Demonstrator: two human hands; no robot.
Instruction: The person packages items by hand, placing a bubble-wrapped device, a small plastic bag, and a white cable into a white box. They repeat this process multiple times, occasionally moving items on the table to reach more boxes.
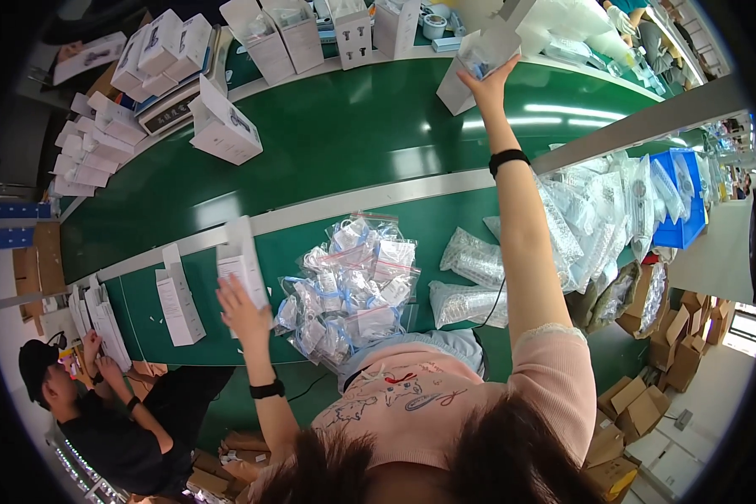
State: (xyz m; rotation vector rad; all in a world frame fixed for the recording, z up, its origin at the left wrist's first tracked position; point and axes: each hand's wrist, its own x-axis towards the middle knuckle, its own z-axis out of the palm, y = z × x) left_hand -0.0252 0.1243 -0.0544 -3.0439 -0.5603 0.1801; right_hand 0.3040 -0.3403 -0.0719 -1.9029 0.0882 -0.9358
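Here, white box (455,89), long axis seemingly upright, flap (518,13) up, right grip (490,84) clamping it

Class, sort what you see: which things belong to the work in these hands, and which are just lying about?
Belonging, judging by the hands:
open white box at the right hand
white box by the left hand
probably the pile of clear bags

Apparently lying about:
brown cartons, lower right
blue crate
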